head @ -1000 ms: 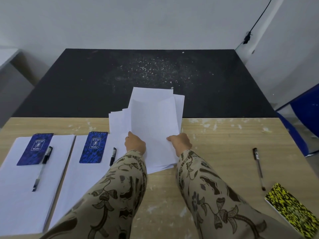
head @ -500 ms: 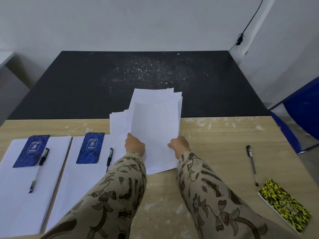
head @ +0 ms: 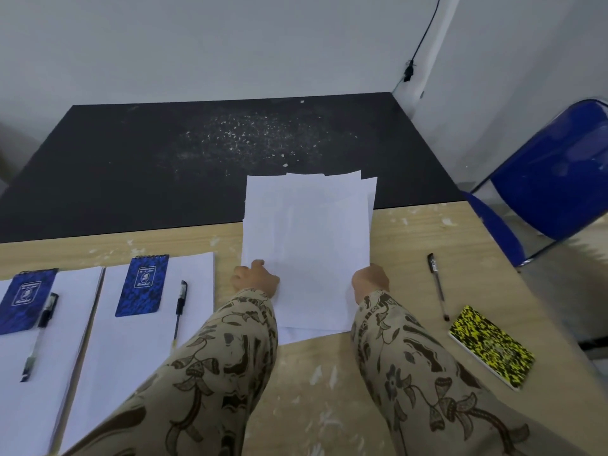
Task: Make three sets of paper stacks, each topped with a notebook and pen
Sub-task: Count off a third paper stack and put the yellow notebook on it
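Note:
A loose pile of white paper sheets (head: 307,238) lies in the middle of the wooden table, its far end over the black mat. My left hand (head: 255,280) grips its left edge and my right hand (head: 370,280) grips its right edge. To the left lie two finished paper stacks. The nearer stack (head: 138,337) carries a blue notebook (head: 143,285) and a black pen (head: 179,309). The far-left stack (head: 39,390) carries another blue notebook (head: 24,299) and pen (head: 39,337). To the right lie a loose pen (head: 437,286) and a yellow-black notebook (head: 491,346).
The wooden table (head: 329,383) has paint flecks; a black mat (head: 197,159) covers its far half. A blue chair (head: 559,179) stands at the right, close to the table's edge. A white wall with a black cable (head: 421,44) is behind.
Both hands have shifted the loose pile to the right, off the second stack, and squared the sheets closer together. My view has swung left, bringing the chair into sight.

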